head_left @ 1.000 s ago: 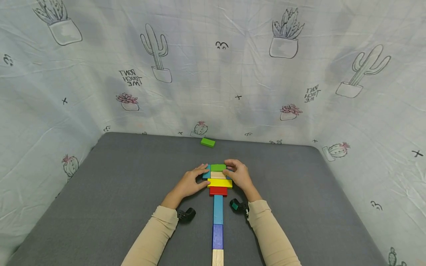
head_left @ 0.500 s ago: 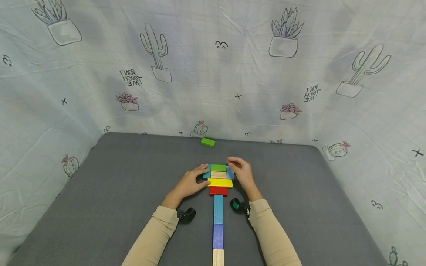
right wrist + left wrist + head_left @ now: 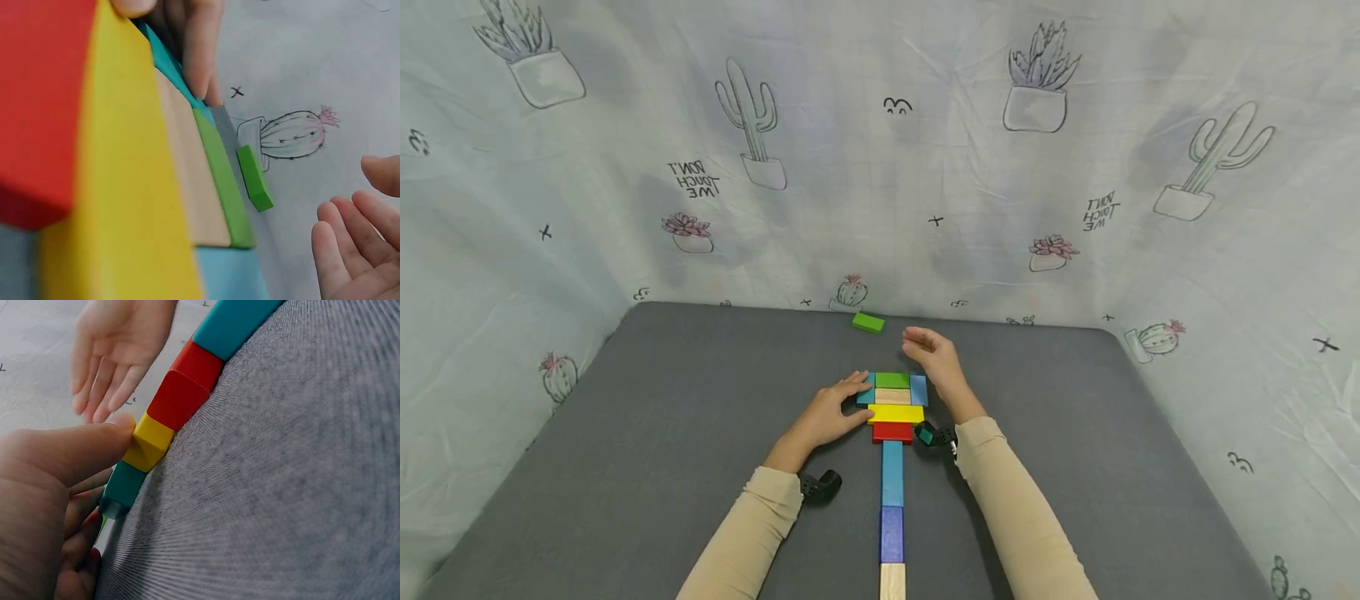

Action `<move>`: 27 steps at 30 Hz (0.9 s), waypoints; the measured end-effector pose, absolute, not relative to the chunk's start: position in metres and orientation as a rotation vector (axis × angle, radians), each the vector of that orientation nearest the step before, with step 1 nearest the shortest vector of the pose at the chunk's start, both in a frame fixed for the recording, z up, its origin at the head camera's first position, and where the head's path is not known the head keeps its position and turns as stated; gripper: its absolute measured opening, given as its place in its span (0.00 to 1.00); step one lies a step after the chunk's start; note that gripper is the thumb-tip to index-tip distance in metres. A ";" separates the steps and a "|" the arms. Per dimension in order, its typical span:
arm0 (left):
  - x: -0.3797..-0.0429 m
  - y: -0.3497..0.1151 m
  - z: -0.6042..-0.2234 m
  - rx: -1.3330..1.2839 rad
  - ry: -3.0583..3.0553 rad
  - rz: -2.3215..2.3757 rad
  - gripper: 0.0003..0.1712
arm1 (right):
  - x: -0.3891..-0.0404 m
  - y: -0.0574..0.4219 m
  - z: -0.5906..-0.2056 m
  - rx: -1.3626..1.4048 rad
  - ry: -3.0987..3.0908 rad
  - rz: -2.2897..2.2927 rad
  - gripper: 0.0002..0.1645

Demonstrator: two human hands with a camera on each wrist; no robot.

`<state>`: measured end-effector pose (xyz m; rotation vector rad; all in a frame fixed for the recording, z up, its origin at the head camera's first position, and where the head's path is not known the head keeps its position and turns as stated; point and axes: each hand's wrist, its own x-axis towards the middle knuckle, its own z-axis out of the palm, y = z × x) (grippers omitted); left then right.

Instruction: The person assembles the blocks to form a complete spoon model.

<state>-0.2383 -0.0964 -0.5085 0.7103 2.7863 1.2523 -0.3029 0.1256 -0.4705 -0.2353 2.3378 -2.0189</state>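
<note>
In the head view my left hand (image 3: 829,410) rests at the left side of a flat block layout. Its thumb touches the left end of the yellow block (image 3: 895,414), and its fingertips lie on the teal block (image 3: 866,389). My right hand (image 3: 936,360) is beyond the layout's right corner, holding nothing, fingers extended in the right wrist view. Between the teal block and a light blue block (image 3: 918,390) lie a green block (image 3: 892,380) and a plain wood block (image 3: 892,397). A red block (image 3: 892,432) adjoins the yellow one on the near side. A loose green block (image 3: 868,322) lies farther back.
From the red block a line of blocks runs toward me: a blue block (image 3: 892,473), a purple block (image 3: 891,534) and a plain wood block (image 3: 892,581). The grey tabletop (image 3: 700,358) meets a cactus-printed curtain (image 3: 850,208) behind and at both sides.
My right hand has left the light blue block at the layout's right side and moved away from me, toward the loose green block. My left hand stays in place.
</note>
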 end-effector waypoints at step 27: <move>-0.235 -0.098 -0.506 0.747 2.767 1.285 0.30 | -0.374 0.088 -0.472 -0.071 2.467 -1.684 0.27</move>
